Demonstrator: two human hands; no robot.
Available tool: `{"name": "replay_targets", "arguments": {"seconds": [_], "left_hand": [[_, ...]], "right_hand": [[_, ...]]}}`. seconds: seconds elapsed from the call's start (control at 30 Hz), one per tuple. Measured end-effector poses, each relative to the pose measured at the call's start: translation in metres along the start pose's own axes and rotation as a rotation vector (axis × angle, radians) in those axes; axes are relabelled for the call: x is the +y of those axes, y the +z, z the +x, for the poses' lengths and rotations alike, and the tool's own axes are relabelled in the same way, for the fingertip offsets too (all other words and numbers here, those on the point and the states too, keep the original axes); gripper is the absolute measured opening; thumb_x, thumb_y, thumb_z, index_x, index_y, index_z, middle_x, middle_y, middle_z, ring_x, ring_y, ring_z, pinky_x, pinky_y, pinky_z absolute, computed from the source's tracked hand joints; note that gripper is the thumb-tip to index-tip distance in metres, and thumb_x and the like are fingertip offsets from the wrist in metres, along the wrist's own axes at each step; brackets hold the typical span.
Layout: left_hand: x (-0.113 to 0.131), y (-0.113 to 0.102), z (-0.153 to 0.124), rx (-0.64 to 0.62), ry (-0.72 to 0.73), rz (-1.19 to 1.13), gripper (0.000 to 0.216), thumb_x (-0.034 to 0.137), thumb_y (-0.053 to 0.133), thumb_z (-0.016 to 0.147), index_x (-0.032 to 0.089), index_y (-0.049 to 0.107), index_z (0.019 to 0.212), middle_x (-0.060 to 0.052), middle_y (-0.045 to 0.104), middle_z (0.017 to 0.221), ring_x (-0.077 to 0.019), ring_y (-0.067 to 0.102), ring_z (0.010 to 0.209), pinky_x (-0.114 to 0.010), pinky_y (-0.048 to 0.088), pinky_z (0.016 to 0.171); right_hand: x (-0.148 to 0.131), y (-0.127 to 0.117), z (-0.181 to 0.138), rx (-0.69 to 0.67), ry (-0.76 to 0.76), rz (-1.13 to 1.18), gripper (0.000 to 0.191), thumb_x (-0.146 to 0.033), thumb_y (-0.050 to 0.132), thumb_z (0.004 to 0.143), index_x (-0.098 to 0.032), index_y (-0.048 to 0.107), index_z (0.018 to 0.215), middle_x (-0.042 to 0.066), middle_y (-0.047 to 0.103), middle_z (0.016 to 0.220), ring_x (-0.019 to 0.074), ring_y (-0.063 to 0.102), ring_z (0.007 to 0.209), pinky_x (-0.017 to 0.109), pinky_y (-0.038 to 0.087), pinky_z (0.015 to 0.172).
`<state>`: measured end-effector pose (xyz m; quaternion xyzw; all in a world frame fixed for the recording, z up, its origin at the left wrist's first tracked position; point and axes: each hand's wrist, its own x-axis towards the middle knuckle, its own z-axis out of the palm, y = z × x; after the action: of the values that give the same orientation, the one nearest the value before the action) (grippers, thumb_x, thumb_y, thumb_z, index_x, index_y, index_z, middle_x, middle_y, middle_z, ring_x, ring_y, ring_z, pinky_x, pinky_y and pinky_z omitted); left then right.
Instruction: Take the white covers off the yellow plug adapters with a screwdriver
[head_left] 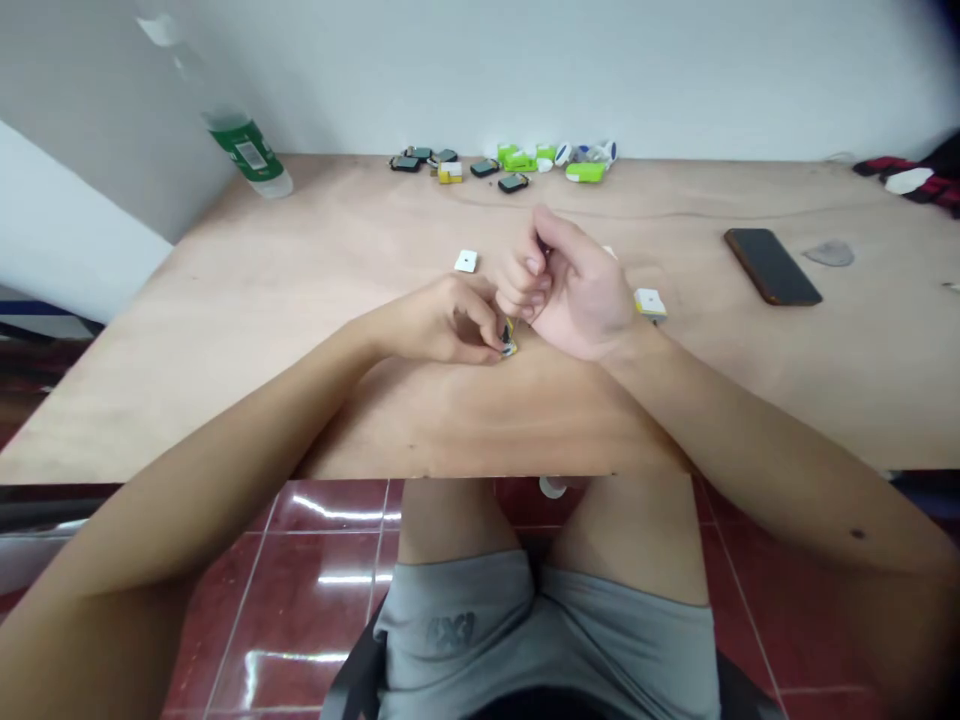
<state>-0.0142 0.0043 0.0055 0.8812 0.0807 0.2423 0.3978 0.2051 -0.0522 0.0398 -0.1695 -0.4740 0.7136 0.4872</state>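
Note:
My left hand [454, 322] rests low over the table with thumb and forefinger pinched on a small yellow, white and dark piece [509, 347]. Its exact kind is too small to tell. Right beside it, my right hand [574, 285] is turned with the wrist up and the fingers curled in. Whatever those fingers hold, if anything, is hidden. A small white square piece [466, 261] lies just beyond my left hand. Another white block with a yellow side [650, 303] lies to the right of my right wrist.
Along the wall at the table's back lie several small dark modules [484, 168], a yellow-and-white block [450, 173] and bright green pieces [585, 172]. A bottle with a green label [247, 150] stands at the back left. A phone [772, 267] lies on the right.

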Motion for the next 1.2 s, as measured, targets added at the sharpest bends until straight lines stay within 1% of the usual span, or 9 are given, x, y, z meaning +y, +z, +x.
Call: {"name": "replay_targets", "arguments": {"seconds": [0.2,0.37,0.53,0.6,0.73,0.8,0.93,1.07,1.2], "left_hand": [[0.0006,-0.0002,0.0001,0.022,0.004,0.022,0.011,0.03,0.095,0.095,0.021,0.091,0.091,-0.013,0.088,0.118,-0.0226,0.085,0.106,-0.029,0.069,0.095],[0.0029,0.0002,0.0004,0.012,-0.001,-0.005,0.012,0.032,0.094,0.097,0.02,0.092,0.095,-0.014,0.087,0.119,-0.0221,0.084,0.106,-0.029,0.07,0.095],[0.0045,0.0003,0.0016,0.021,-0.023,-0.011,0.013,0.034,0.097,0.093,0.021,0.093,0.092,-0.015,0.088,0.114,-0.0229,0.086,0.099,-0.029,0.07,0.089],[0.0038,0.0001,0.0017,0.015,-0.022,-0.011,0.012,0.033,0.097,0.094,0.021,0.093,0.094,-0.015,0.088,0.113,-0.0221,0.086,0.097,-0.028,0.07,0.088],[0.0011,-0.0004,0.0013,0.008,0.002,-0.007,0.008,0.03,0.095,0.095,0.021,0.093,0.096,-0.014,0.088,0.116,-0.0222,0.086,0.103,-0.029,0.071,0.093],[0.0006,-0.0006,0.0013,0.001,0.001,-0.005,0.01,0.031,0.095,0.095,0.022,0.094,0.096,-0.014,0.088,0.118,-0.0232,0.086,0.104,-0.031,0.071,0.095],[0.003,-0.0008,0.002,0.006,-0.01,-0.006,0.01,0.031,0.095,0.095,0.022,0.094,0.095,-0.015,0.089,0.118,-0.0229,0.086,0.101,-0.031,0.072,0.094],[0.0056,-0.0006,0.0028,0.011,-0.008,-0.001,0.009,0.03,0.097,0.094,0.022,0.093,0.094,-0.015,0.089,0.114,-0.0215,0.087,0.099,-0.028,0.071,0.092],[0.0044,-0.0004,0.0025,0.015,0.002,0.005,0.009,0.029,0.096,0.094,0.021,0.092,0.093,-0.015,0.089,0.115,-0.0215,0.087,0.103,-0.026,0.07,0.093]], "right_hand": [[0.0038,-0.0009,0.0001,-0.025,0.008,-0.003,0.051,-0.048,0.057,0.119,-0.021,0.054,0.075,-0.006,0.031,0.067,0.0141,0.022,0.061,0.027,0.029,0.058],[0.0074,-0.0009,0.0015,-0.001,-0.008,-0.055,0.053,-0.056,0.069,0.111,-0.023,0.053,0.075,-0.005,0.033,0.067,0.0145,0.023,0.061,0.028,0.03,0.058],[0.0069,-0.0024,0.0016,-0.027,-0.033,0.014,0.049,-0.053,0.069,0.112,-0.023,0.056,0.076,-0.006,0.031,0.068,0.014,0.023,0.06,0.03,0.026,0.059],[0.0064,-0.0033,0.0017,-0.025,-0.03,0.004,0.049,-0.053,0.07,0.112,-0.023,0.055,0.077,-0.006,0.03,0.069,0.0139,0.023,0.061,0.03,0.025,0.06],[0.0067,-0.004,0.0028,-0.018,-0.026,-0.068,0.057,-0.066,0.072,0.109,-0.023,0.052,0.077,-0.007,0.031,0.066,0.0136,0.022,0.061,0.03,0.025,0.058],[0.007,-0.0036,0.0031,-0.015,-0.024,-0.063,0.059,-0.069,0.072,0.109,-0.023,0.052,0.077,-0.007,0.031,0.065,0.0136,0.022,0.061,0.03,0.025,0.058],[0.0064,-0.0025,0.0018,-0.019,-0.023,-0.011,0.054,-0.06,0.07,0.112,-0.022,0.055,0.076,-0.006,0.032,0.066,0.014,0.022,0.061,0.028,0.024,0.058],[0.0055,-0.0028,0.0011,-0.03,-0.015,0.036,0.051,-0.052,0.072,0.112,-0.023,0.055,0.074,-0.006,0.033,0.067,0.0146,0.022,0.061,0.028,0.026,0.059],[0.0064,-0.0044,0.0027,-0.046,-0.017,0.024,0.052,-0.052,0.075,0.11,-0.023,0.053,0.073,-0.006,0.033,0.066,0.0138,0.024,0.06,0.028,0.028,0.058]]}}
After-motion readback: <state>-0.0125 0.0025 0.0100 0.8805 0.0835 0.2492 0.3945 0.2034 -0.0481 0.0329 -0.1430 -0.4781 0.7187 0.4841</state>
